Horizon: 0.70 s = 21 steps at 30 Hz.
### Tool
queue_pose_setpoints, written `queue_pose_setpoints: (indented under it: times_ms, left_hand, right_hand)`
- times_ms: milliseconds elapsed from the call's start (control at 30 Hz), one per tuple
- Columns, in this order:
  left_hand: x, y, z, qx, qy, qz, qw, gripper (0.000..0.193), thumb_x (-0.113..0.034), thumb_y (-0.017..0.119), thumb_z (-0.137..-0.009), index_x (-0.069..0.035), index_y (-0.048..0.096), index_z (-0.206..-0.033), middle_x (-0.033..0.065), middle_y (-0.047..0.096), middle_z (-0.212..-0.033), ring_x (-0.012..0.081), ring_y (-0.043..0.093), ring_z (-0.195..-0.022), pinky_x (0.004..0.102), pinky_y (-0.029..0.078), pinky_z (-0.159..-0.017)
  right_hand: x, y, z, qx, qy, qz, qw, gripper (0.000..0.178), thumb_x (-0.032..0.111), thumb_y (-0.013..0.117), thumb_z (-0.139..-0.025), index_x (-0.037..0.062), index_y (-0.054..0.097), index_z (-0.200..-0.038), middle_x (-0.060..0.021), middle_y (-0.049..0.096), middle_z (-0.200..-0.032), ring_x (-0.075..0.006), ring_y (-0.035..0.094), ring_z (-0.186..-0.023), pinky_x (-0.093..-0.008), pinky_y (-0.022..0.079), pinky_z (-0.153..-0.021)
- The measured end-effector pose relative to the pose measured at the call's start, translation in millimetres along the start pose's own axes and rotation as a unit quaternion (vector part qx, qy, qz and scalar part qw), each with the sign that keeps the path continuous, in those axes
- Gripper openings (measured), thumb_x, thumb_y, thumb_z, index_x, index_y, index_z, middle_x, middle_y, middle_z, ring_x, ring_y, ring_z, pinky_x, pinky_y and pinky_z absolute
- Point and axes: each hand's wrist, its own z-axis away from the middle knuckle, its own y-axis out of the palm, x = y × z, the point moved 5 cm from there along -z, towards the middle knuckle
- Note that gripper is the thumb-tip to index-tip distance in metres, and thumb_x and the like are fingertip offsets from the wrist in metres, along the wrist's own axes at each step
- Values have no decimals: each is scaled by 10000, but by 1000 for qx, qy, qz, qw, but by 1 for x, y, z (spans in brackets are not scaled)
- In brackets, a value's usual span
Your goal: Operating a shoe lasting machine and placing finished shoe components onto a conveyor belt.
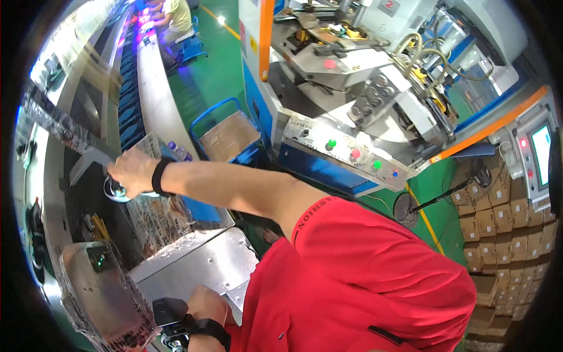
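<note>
My right hand point(134, 171) stretches far out to the left, a black band round its wrist. Its fingers are curled in over a small round pale-rimmed container point(119, 196) with something dark in it. Whatever lies between the fingertips is too small to make out. Low in the picture is my left hand point(206, 304), close to my body beside a bare metal plate point(205, 264). A black device point(170, 314) at its wrist covers part of it, and its fingers are hidden.
A plastic-wrapped box with green lights point(97, 264) stands at lower left. Beyond are a conveyor line point(155, 88), a seated person point(176, 23) and a blue cart point(229, 138). A machine with a button panel point(346, 152) stands ahead; cartons point(504, 234) are stacked right.
</note>
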Motion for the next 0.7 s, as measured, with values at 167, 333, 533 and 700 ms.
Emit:
queue_pose_setpoints:
  times_ms: [167, 333, 533, 700]
  left_hand:
    - [27, 39, 4, -25, 61, 84, 994, 159, -51, 578, -899, -55, 490, -766, -20, 505, -699, 76, 520, -584, 232, 454, -554]
    - [45, 69, 11, -6, 105, 86, 991, 178, -75, 592, -892, -70, 497, -741, -22, 493, -645, 99, 488, -497, 240, 448, -518]
    - [73, 144, -9, 74, 49, -59, 994, 269, -25, 609, -792, -71, 434, -592, -19, 458, -509, 101, 444, -422, 236, 387, -423]
    - [125, 201, 14, 124, 7, 132, 983, 205, -28, 595, -761, -67, 489, -590, 4, 493, -511, 128, 465, -420, 259, 387, -426]
  right_hand:
    - [16, -8, 20, -19, -15, -25, 999, 507, 282, 790, -558, -12, 613, -932, -169, 684, -748, -330, 692, -714, -436, 528, -619]
    - [15, -45, 69, -77, -14, -83, 994, 598, 224, 788, -622, -12, 516, -1099, -187, 657, -794, -353, 669, -720, -451, 511, -654]
    - [-26, -107, 196, -73, 169, -436, 881, 623, 199, 749, -677, 15, 482, -1209, -188, 659, -967, -308, 666, -886, -392, 500, -788]
    - [-106, -208, 318, -179, 327, -510, 775, 654, 209, 788, -675, 34, 541, -1255, -82, 611, -1081, -169, 564, -1022, -311, 453, -929]
